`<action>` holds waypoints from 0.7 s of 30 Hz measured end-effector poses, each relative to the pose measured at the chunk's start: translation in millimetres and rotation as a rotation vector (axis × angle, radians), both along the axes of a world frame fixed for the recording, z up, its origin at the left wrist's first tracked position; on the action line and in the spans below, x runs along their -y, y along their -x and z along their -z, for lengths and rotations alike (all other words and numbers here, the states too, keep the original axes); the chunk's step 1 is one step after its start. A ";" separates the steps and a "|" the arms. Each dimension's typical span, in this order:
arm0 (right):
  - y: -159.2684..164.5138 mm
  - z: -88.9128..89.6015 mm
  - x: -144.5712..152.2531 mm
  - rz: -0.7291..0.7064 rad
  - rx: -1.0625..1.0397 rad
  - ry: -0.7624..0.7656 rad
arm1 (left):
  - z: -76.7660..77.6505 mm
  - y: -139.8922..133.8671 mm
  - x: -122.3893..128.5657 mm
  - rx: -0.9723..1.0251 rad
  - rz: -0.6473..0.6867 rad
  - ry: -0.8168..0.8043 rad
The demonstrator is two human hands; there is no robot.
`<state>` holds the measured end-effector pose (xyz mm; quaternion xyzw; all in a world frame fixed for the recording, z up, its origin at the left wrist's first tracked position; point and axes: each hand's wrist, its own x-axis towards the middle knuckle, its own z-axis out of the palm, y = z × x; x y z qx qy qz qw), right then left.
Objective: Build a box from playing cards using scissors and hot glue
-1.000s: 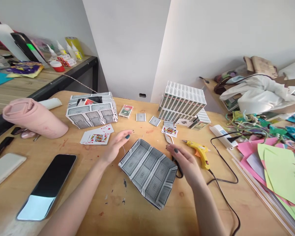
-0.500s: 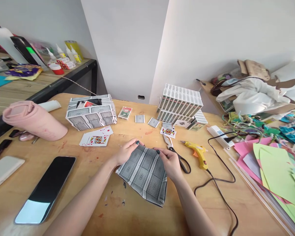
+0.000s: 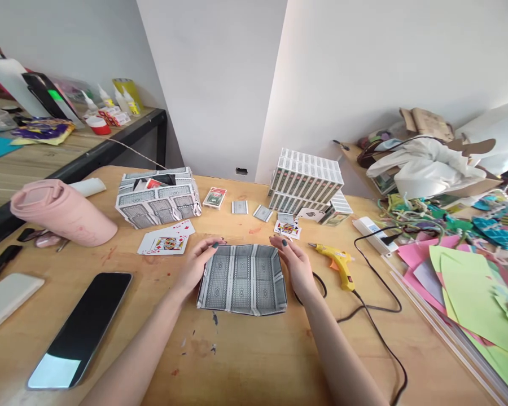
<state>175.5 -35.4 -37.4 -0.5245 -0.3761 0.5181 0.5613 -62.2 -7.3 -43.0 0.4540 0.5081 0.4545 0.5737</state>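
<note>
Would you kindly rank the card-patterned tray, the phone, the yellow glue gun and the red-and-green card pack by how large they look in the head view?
Largest to smallest:
1. Card-patterned tray and phone: too alike to rank.
2. Yellow glue gun.
3. Red-and-green card pack.

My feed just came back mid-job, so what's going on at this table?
A person has the left hand and right hand at opposite ends of an open, shallow tray lined with grey card-back patterns. The hands seem to touch its ends; how firmly they grip can't be told. Beyond the left hand stands a card-covered box with an opening on top. A yellow glue gun lies to the right, and stacked card packs stand at the back.
</note>
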 end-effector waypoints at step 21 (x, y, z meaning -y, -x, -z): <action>-10.2 -11.6 -17.4 -0.299 0.727 -0.166 | -21.3 2.3 -11.4 -0.438 0.295 -0.241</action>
